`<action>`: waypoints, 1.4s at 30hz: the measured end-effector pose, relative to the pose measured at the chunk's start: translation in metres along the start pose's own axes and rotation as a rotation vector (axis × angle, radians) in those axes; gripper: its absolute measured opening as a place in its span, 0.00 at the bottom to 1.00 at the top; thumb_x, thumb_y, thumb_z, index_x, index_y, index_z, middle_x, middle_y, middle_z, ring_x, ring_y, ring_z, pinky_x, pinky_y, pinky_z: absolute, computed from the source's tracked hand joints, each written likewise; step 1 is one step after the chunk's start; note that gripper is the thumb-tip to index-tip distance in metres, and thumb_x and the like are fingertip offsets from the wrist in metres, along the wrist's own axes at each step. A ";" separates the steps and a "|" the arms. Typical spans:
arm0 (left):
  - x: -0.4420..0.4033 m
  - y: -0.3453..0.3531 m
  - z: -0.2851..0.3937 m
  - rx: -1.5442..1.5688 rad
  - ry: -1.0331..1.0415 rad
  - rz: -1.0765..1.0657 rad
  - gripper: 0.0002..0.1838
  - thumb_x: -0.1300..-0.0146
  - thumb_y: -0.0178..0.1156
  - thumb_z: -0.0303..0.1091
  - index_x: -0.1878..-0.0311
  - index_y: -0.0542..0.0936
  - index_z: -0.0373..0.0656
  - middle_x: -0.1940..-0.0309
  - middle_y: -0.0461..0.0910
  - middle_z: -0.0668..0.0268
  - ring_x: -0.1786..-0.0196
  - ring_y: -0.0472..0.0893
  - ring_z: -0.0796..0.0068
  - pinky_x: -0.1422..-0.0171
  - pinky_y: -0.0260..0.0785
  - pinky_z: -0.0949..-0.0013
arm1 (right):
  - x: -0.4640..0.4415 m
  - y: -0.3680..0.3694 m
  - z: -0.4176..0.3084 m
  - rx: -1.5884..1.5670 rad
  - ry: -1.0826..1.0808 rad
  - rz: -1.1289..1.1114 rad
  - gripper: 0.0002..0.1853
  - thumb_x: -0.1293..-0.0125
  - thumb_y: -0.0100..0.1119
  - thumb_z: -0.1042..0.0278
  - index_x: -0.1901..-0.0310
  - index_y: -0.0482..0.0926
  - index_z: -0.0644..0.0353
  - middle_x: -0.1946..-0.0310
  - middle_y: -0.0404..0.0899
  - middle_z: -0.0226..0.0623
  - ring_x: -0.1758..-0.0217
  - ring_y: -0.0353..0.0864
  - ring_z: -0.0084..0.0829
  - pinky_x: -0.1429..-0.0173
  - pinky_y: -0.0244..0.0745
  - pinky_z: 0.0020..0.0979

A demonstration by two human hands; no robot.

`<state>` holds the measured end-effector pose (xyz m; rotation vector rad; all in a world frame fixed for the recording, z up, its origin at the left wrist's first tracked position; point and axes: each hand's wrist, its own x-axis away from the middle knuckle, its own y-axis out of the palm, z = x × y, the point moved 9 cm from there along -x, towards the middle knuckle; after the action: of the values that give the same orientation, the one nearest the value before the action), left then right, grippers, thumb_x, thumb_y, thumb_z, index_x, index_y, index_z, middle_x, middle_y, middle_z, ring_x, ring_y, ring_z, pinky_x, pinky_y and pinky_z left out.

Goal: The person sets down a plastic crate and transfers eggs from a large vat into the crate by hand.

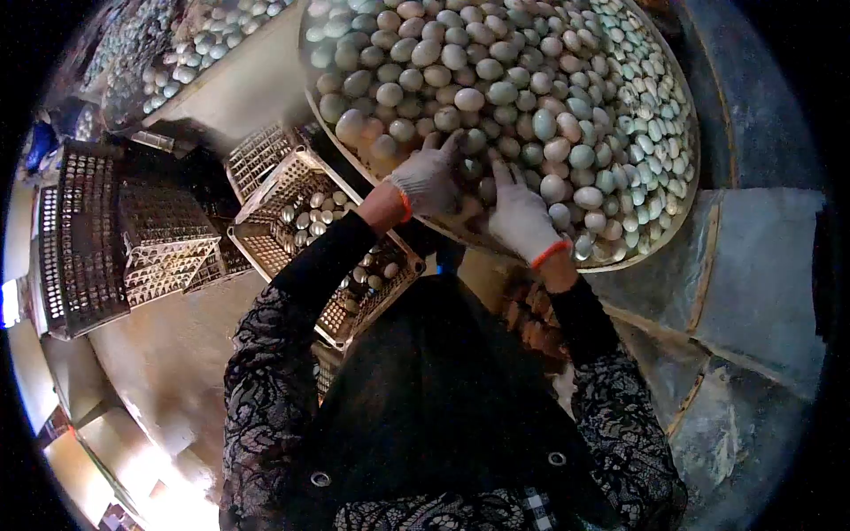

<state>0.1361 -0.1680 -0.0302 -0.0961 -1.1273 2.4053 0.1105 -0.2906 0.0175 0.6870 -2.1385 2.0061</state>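
Eggs (pixel 468 99), pale white to bluish green, lay heaped in a broad round vessel (pixel 367 170) across the upper part of the view. Beside it, toward the left, a lattice-walled plastic crate (pixel 258 248) held further eggs lying loose. The left hand (pixel 428 181) and the right hand (pixel 518 215), in white knitted gloves with orange cuffs (pixel 405 202), reached over the near edge of the vessel. Both were partly open, fingers extended into the heap and tips at the shells; the palms faced away, so whether either had hold of an egg could not be told. Good handling, by judgement, called for light, even finger pressure, since shells were likely to crack if pinched or knocked. Taking from the upper surface would probably have limited rolling. One greenish egg (pixel 475 140) sat between the two sets of fingertips; such an egg was best raised straight up, without scraping its neighbours.
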 end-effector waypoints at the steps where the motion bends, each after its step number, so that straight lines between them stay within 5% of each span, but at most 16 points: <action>1: -0.004 0.000 0.001 0.025 0.025 0.032 0.58 0.61 0.73 0.39 0.27 0.50 0.39 0.44 0.69 0.38 0.44 0.73 0.36 0.40 0.70 0.53 | -0.006 0.008 0.003 -0.103 0.032 -0.070 0.52 0.47 0.63 0.66 0.25 0.40 0.54 0.30 0.54 0.56 0.30 0.63 0.48 0.29 0.63 0.41; 6: -0.024 0.009 -0.018 0.138 0.116 0.169 0.58 0.61 0.72 0.39 0.26 0.49 0.41 0.45 0.71 0.36 0.42 0.73 0.38 0.39 0.70 0.55 | -0.039 0.041 0.016 -0.458 -0.010 -0.115 0.54 0.44 0.61 0.65 0.25 0.33 0.55 0.38 0.69 0.54 0.34 0.70 0.50 0.31 0.65 0.41; 9: -0.043 0.024 -0.050 0.264 0.055 0.204 0.38 0.41 0.63 0.38 0.30 0.60 0.41 0.46 0.78 0.55 0.52 0.80 0.55 0.47 0.73 0.61 | -0.041 0.038 0.019 -0.750 -0.118 -0.144 0.51 0.43 0.62 0.67 0.25 0.37 0.57 0.38 0.71 0.47 0.37 0.73 0.42 0.31 0.64 0.35; 12: -0.034 0.015 -0.030 0.548 -0.081 -0.091 0.57 0.60 0.74 0.40 0.27 0.52 0.41 0.43 0.74 0.44 0.40 0.75 0.49 0.35 0.68 0.60 | -0.031 0.022 0.012 -1.040 -0.130 -0.218 0.47 0.44 0.65 0.69 0.27 0.45 0.58 0.40 0.73 0.42 0.39 0.73 0.37 0.32 0.64 0.32; 14: -0.021 -0.014 -0.002 0.303 -0.031 0.082 0.56 0.59 0.75 0.39 0.27 0.53 0.41 0.42 0.74 0.47 0.40 0.75 0.54 0.36 0.68 0.62 | -0.023 0.008 -0.001 -1.381 -0.166 -0.248 0.41 0.42 0.65 0.68 0.30 0.53 0.58 0.42 0.73 0.38 0.40 0.73 0.35 0.32 0.65 0.31; 17: -0.030 -0.003 -0.017 0.467 0.028 0.094 0.55 0.58 0.75 0.39 0.27 0.54 0.41 0.41 0.74 0.49 0.40 0.75 0.58 0.36 0.68 0.64 | -0.013 -0.006 -0.010 -1.871 -0.228 -0.252 0.30 0.37 0.63 0.64 0.35 0.65 0.57 0.44 0.74 0.33 0.40 0.72 0.32 0.33 0.65 0.30; 23: -0.025 -0.016 0.001 0.728 0.136 0.118 0.51 0.55 0.75 0.36 0.28 0.57 0.40 0.38 0.72 0.57 0.37 0.71 0.67 0.34 0.65 0.68 | -0.040 0.017 0.012 -1.605 -0.193 -0.140 0.29 0.33 0.57 0.61 0.33 0.63 0.58 0.37 0.69 0.36 0.33 0.66 0.32 0.28 0.60 0.34; 29: -0.017 -0.021 0.004 0.840 0.085 0.038 0.50 0.53 0.75 0.34 0.29 0.58 0.40 0.37 0.70 0.57 0.36 0.70 0.68 0.33 0.64 0.69 | -0.057 0.047 0.029 -1.342 -0.727 0.057 0.25 0.22 0.36 0.64 0.28 0.53 0.63 0.31 0.57 0.33 0.29 0.55 0.24 0.25 0.49 0.25; 32: -0.012 -0.022 0.016 0.848 0.044 -0.061 0.49 0.51 0.73 0.31 0.28 0.56 0.39 0.37 0.70 0.58 0.36 0.69 0.70 0.33 0.64 0.70 | -0.044 0.021 0.021 -0.980 -0.560 0.082 0.25 0.22 0.34 0.63 0.28 0.54 0.63 0.31 0.58 0.34 0.29 0.55 0.23 0.26 0.50 0.24; 34: -0.016 -0.021 0.010 0.809 0.086 -0.007 0.49 0.51 0.73 0.30 0.27 0.56 0.39 0.37 0.70 0.59 0.36 0.69 0.71 0.33 0.64 0.70 | -0.049 0.044 0.026 -1.540 -0.316 -0.231 0.25 0.23 0.33 0.66 0.28 0.53 0.64 0.29 0.56 0.36 0.26 0.51 0.25 0.23 0.44 0.26; 38: -0.005 -0.034 0.028 0.912 0.081 0.016 0.50 0.51 0.73 0.29 0.27 0.54 0.38 0.38 0.70 0.59 0.36 0.70 0.72 0.34 0.66 0.69 | -0.053 0.031 0.018 -1.142 -0.505 -0.088 0.26 0.24 0.36 0.65 0.28 0.53 0.64 0.29 0.56 0.37 0.26 0.53 0.27 0.23 0.45 0.27; 42: -0.015 -0.036 0.022 0.901 0.181 0.065 0.50 0.51 0.74 0.29 0.27 0.54 0.38 0.39 0.71 0.58 0.38 0.71 0.71 0.36 0.68 0.69 | -0.047 0.011 0.015 -1.142 -0.514 -0.030 0.26 0.25 0.38 0.66 0.29 0.55 0.64 0.30 0.58 0.37 0.27 0.55 0.27 0.23 0.47 0.28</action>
<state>0.1579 -0.1708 0.0088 -0.0470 0.0957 2.6586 0.1512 -0.2936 -0.0126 0.9952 -2.9340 0.3245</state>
